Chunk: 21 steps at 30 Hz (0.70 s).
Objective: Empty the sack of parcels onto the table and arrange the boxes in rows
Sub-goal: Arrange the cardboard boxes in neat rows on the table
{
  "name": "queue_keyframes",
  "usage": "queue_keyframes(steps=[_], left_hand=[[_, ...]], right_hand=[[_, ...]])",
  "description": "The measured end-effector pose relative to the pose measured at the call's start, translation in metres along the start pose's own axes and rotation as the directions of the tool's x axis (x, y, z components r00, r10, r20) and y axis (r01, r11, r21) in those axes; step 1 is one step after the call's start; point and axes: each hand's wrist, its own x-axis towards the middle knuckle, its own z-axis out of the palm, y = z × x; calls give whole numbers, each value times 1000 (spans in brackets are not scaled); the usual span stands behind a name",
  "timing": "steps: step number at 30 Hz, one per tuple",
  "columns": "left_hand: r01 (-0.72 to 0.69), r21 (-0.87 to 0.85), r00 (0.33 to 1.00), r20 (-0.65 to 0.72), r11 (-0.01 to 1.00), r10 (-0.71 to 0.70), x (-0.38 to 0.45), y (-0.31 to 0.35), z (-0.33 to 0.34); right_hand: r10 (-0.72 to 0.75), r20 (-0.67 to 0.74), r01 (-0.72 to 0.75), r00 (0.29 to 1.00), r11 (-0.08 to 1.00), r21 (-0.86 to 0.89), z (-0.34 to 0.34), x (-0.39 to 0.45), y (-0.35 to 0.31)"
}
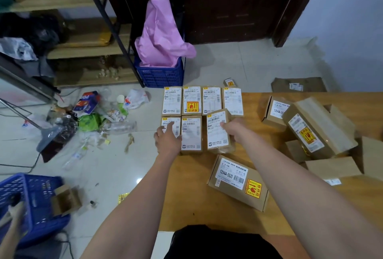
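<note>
A pale tiled floor strewn with litter borders the light wooden table (259, 101), where small brown cardboard boxes with white labels sit in a back row of four (202, 100) and a front row being filled. The left hand (167, 139) lies flat, fingers spread, on the first front box (171, 127). The right hand (235, 129) grips the tilted third box (218, 132) (seemingly not fully seated). Lower it flush beside its neighbour, edges aligned. Unsorted boxes (310, 132) wait at right.
</note>
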Motion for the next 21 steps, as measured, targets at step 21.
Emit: queue_keyframes(steps=[21], left_hand=[[71, -47, 988, 141, 996, -64, 32, -25, 16]], right_hand=[[138, 55, -145, 989, 978, 151, 24, 48, 10]])
